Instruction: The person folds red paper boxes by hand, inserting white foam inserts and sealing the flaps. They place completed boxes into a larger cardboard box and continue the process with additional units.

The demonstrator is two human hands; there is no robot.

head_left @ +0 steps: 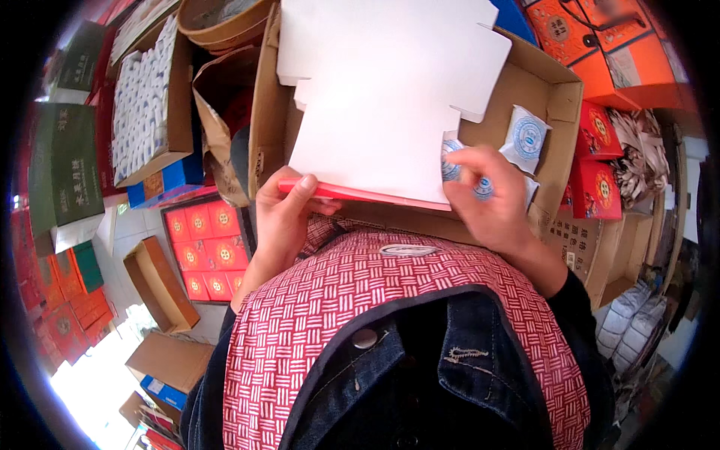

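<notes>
An unfolded carton blank [375,120], white on its inner face and red along its near edge, lies across a shallow brown cardboard tray [564,105]. My left hand [289,206] grips its near left corner, thumb on top and fingers beneath the red edge. Curled at the near right corner is my right hand [491,196], slightly blurred, its thumb and fingertips against the card edge. Beside that hand, white round packets [527,139] with blue printed circles sit in the tray; the blank and the hand partly cover some of them.
To the left stand a box of packed white sachets [142,112], a brown paper bag [217,127] and a case of red boxes [206,247]. Orange boxes [622,64] and red boxes [596,187] are stacked at the right. A long empty carton [161,285] lies lower left.
</notes>
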